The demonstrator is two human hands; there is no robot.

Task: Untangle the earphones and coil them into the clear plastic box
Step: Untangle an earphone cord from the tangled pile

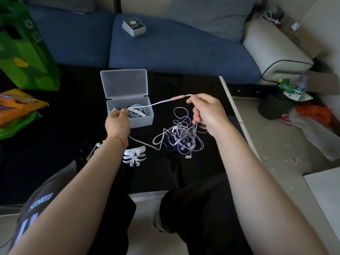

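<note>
A tangle of pale earphone cable [181,137] lies on the black table [55,153], right of the clear plastic box [142,119]. The box stands open, lid up, with a light blue coiled cable [137,111] inside. My left hand [117,122] pinches one stretch of the pale cable at the box's front left edge. My right hand [207,113] pinches the same cable higher up, near its pink inline piece [177,97]. The cable runs taut between both hands above the box. More cable drops from my right hand into the tangle.
White fishbone-shaped cable winders [135,156] lie near my left wrist. Green and orange bags [24,61] sit at the table's left. A blue sofa [174,48] with a small boxed item [134,26] is behind. The table's right edge [233,111] borders a littered floor.
</note>
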